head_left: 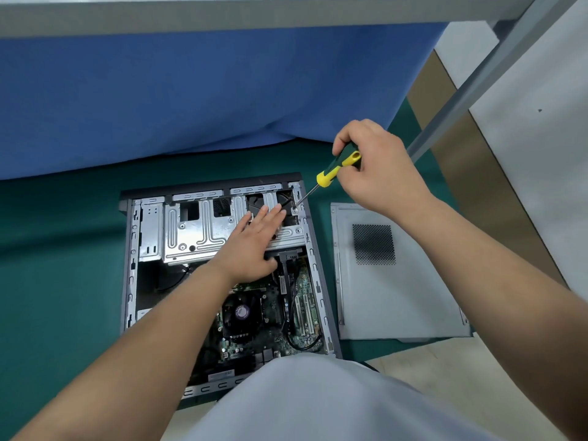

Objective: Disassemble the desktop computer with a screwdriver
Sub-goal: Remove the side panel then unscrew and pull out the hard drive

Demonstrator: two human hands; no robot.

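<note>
Gripping one screwdriver (339, 167), right hand (372, 167); left hand (254, 240) flat, fingers (270, 218) straight, on one computer (178, 230).

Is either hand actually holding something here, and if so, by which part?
The right hand grips the screwdriver by its green-and-yellow handle. The left hand holds nothing; it rests flat on the metal drive cage.

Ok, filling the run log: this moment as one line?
right hand holds screwdriver | tip on case screw | left hand flat on bracket

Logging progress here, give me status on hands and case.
Right hand grips screwdriver, tip on corner screw. Left hand flat on drive cage. Nothing blocking.
</note>
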